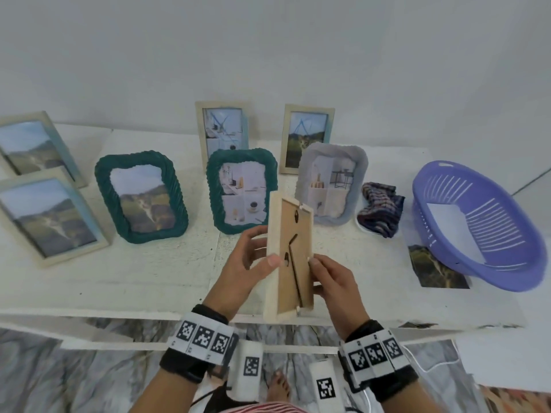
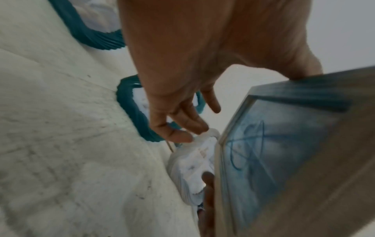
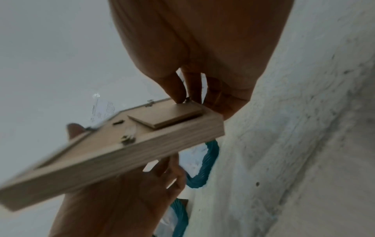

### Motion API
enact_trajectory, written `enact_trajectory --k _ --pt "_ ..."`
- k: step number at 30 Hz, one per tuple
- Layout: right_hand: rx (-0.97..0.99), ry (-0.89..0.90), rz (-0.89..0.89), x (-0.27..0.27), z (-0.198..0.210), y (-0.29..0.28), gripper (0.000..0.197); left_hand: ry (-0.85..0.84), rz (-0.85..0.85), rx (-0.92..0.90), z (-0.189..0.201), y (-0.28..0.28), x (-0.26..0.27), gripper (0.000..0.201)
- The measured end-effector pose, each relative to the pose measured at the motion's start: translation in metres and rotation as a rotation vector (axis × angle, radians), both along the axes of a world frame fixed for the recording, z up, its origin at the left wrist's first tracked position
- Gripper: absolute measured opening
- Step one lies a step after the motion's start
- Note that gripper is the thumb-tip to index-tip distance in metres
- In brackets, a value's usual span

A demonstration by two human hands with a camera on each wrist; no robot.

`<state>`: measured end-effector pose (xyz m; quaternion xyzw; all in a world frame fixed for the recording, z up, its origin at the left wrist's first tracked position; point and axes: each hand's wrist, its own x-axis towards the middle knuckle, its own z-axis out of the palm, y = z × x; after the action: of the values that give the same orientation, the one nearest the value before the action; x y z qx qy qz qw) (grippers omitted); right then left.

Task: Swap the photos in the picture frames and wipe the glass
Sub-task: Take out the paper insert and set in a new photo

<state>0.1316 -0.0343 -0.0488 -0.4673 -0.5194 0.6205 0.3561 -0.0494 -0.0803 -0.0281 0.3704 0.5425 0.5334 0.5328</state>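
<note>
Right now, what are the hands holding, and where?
Both hold the wooden picture frame, back toward the camera: left hand grips its left edge, right hand its right edge.

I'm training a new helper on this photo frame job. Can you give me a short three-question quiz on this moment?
1. True or false: the held pale wooden frame shows its back to the head camera.
2. How many dark green rope-edged frames stand on the table?
3. Where is the striped folded cloth: A) in the purple plastic basket, B) left of it on the table?

Key: 1 true; 2 two; 3 B.
</note>
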Motion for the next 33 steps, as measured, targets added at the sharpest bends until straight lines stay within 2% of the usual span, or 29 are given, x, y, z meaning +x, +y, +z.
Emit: enact_trajectory --k 2,4,7,10,13,16,23,29,33 --pt "0.018 -0.075 -0.041 0.006 -0.004 0.001 0.022 -0.06 0.087 -0.008 -0.007 -0.002 -0.009 0.047" --pt "0.067 -0.199 -0.066 0.013 -0.012 0.003 0.018 -0.033 0.134 -0.05 -0.018 -0.004 -0.015 0.034" --pt "0.171 -0.417 -0.041 0.021 -0.028 0.006 0.016 0.133 0.124 -0.133 -0.039 -0.006 -0.018 0.021" --pt "0.212 -0.583 -0.037 0.024 -0.038 0.005 0.03 0.305 0.092 -0.18 -0.057 -0.007 -0.016 0.02" --pt "0.27 -0.684 -0.018 0.021 -0.041 0.003 0.036 0.566 0.079 -0.164 -0.064 -0.006 -0.013 0.024" --pt "0.348 -0.8 0.007 0.018 -0.045 0.007 0.035 0.714 0.07 -0.121 -0.061 -0.006 -0.008 0.021" --pt "0.458 -0.791 0.158 0.022 -0.042 0.009 0.022 0.652 0.11 -0.116 -0.07 -0.012 -0.006 0.034" --pt "0.403 -0.783 0.301 0.025 -0.031 0.018 0.016 0.629 0.116 -0.086 -0.072 -0.014 -0.006 0.033" --pt "0.358 -0.779 0.319 0.023 -0.026 0.02 0.005 0.627 0.117 -0.084 -0.072 -0.014 -0.005 0.035"
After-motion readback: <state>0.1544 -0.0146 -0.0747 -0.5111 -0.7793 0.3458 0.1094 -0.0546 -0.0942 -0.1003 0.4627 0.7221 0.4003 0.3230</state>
